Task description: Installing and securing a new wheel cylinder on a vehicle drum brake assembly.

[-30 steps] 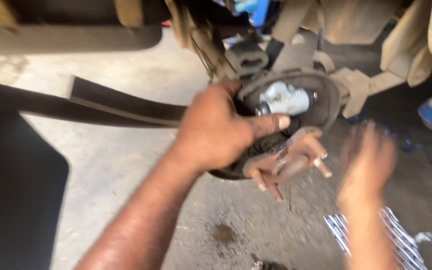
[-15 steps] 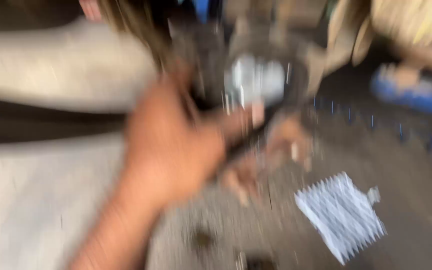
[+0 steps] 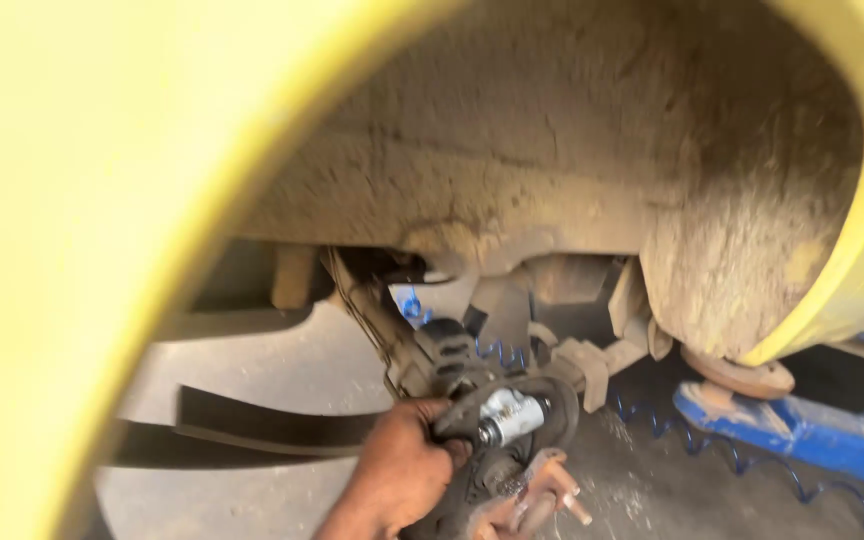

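Low in the middle of the frame, my left hand (image 3: pixel 402 478) grips the dark brake backing plate (image 3: pixel 542 395) by its left edge, fingers curled tight around the rim. On that plate sits a shiny silver wheel cylinder (image 3: pixel 508 415), just right of my knuckles. Below it a rusty hub with studs (image 3: pixel 542 498) pokes toward the lower edge. My right hand is out of view. Above, the dusty wheel arch (image 3: pixel 572 150) fills the frame, yellow bodywork (image 3: pixel 82 200) curving around it. At the lower right lies what looks like a blue jack (image 3: pixel 802 432).
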